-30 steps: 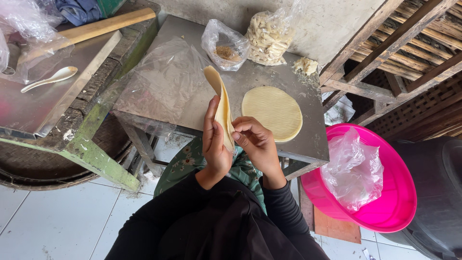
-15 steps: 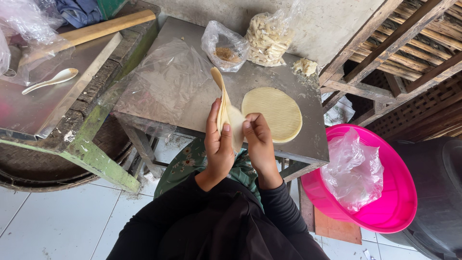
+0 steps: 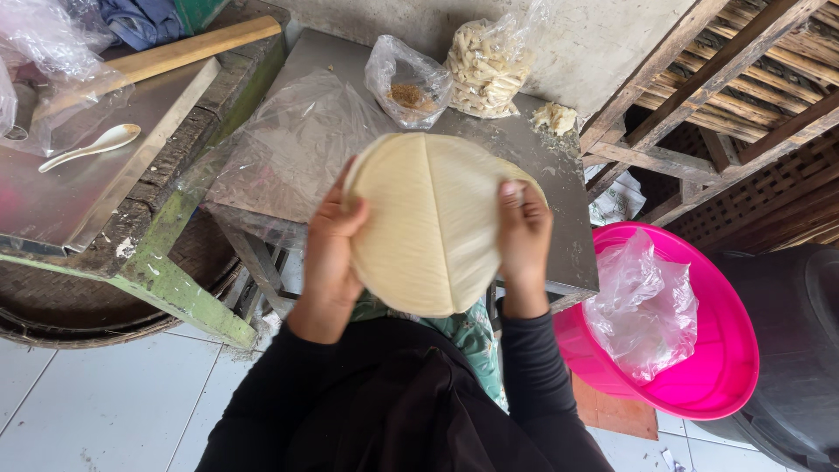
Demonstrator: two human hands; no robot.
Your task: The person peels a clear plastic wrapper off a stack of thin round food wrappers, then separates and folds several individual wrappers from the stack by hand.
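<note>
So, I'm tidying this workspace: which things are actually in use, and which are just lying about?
In use:
left hand
right hand
round dough sheet

Lying about:
white spoon
wooden rolling pin
bag of pale pieces
bag of brown filling
pink basin

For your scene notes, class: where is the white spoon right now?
In the head view the white spoon lies at far left on the metal tray, just below the wooden rolling pin.

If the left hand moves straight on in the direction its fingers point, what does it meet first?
Probably the clear plastic sheet on the metal table. The left hand points up and away, gripping the round dough sheet; depth is unclear.
</note>
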